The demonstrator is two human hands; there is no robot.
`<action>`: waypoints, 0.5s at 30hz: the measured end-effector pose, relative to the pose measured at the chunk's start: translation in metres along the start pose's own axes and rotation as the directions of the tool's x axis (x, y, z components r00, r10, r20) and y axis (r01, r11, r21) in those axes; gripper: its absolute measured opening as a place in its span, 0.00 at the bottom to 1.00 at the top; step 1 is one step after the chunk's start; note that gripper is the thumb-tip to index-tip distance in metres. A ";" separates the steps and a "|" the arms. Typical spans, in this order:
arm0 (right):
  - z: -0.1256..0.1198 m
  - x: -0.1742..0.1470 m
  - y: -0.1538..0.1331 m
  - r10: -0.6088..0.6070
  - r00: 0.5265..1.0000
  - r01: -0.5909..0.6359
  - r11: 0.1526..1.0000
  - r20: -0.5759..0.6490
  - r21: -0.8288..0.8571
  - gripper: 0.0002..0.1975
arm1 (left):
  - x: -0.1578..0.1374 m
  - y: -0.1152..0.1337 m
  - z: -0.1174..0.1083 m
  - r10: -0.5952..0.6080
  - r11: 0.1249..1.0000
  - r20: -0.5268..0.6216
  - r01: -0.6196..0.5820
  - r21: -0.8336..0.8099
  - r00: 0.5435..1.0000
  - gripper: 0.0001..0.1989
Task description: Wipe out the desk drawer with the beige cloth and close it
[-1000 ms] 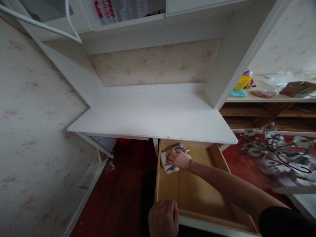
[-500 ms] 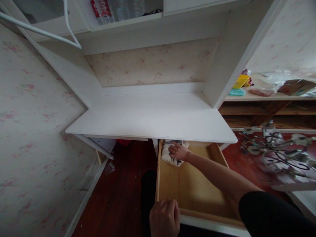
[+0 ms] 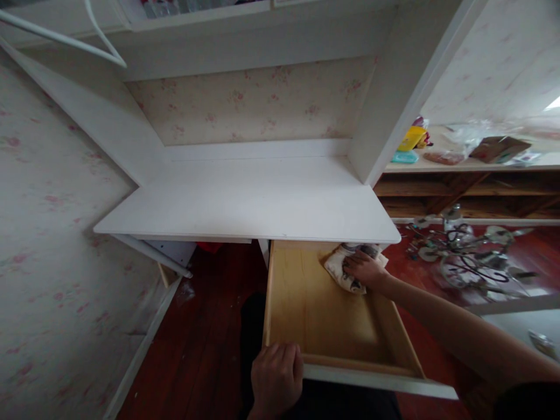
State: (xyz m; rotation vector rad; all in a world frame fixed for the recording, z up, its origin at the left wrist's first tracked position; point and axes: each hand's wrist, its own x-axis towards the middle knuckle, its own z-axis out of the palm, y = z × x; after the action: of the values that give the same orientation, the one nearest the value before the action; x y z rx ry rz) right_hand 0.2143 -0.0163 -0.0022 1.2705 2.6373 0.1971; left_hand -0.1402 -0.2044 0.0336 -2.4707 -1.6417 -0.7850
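A pale patterned cloth [image 3: 343,271] lies bunched in the back right corner of the pulled-out wooden drawer [image 3: 315,315]. Pressed onto it from above is my right hand [image 3: 366,270], fingers curled over the fabric. My left hand [image 3: 277,373] grips the front left corner of the drawer, its fingers closed over the rim. The drawer hangs under the white desk [image 3: 245,198], and its bottom shows bare wood around the cloth.
Above the desk runs a white shelf holding plastic bottles [image 3: 161,8]. A white bent rod [image 3: 65,44] crosses the upper left. At right, a metal chandelier [image 3: 472,251] lies on the red floor, before a low wooden shelf [image 3: 420,186] with a cardboard box [image 3: 499,149].
My right hand has slid the cloth from the drawer's back left corner to its back right. My left hand keeps its hold on the drawer front. The view has shifted a little.
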 end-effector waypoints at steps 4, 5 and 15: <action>-0.016 -0.028 -0.018 0.020 0.997 -0.025 0.997 0.075 0.074 0.15 | 0.002 0.000 -0.004 0.032 0.999 0.010 -0.033 0.023 0.999 0.10; -0.021 -0.036 -0.027 0.032 0.994 -0.044 0.992 0.102 0.119 0.16 | 0.003 0.000 -0.005 0.037 0.999 0.012 -0.037 0.027 0.999 0.10; -0.057 -0.109 -0.108 0.141 0.876 -0.372 0.807 0.462 0.458 0.25 | 0.003 0.001 -0.005 0.054 0.998 0.055 -0.055 0.029 0.997 0.10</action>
State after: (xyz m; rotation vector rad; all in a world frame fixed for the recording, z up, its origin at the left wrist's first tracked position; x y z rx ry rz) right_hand 0.1856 -0.1704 0.0441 1.6233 2.1999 -0.7496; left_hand -0.1398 -0.2041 0.0391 -2.5249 -1.5833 -0.6875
